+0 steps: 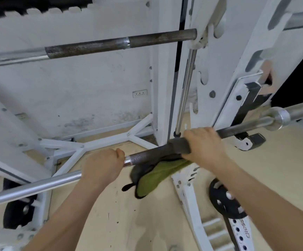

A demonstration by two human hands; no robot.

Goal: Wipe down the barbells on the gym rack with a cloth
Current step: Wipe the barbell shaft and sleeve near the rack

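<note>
A steel barbell (38,185) runs from lower left to right across the white rack (225,98), with a dark knurled stretch in the middle. My left hand (101,169) grips the bar just left of the knurling. My right hand (203,144) holds a cloth (154,175) wrapped over the bar; the cloth is dark grey on one face and green on the other, and its loose end hangs below the bar. A second barbell (96,47) rests higher on the rack, rusty along its knurled part.
A chrome guide rod (185,95) stands upright behind my right hand. The bar's collar (278,117) sits at the right by a black hook. A black weight plate (226,200) hangs on a low peg at lower right. White frame struts cross the tan floor (114,214).
</note>
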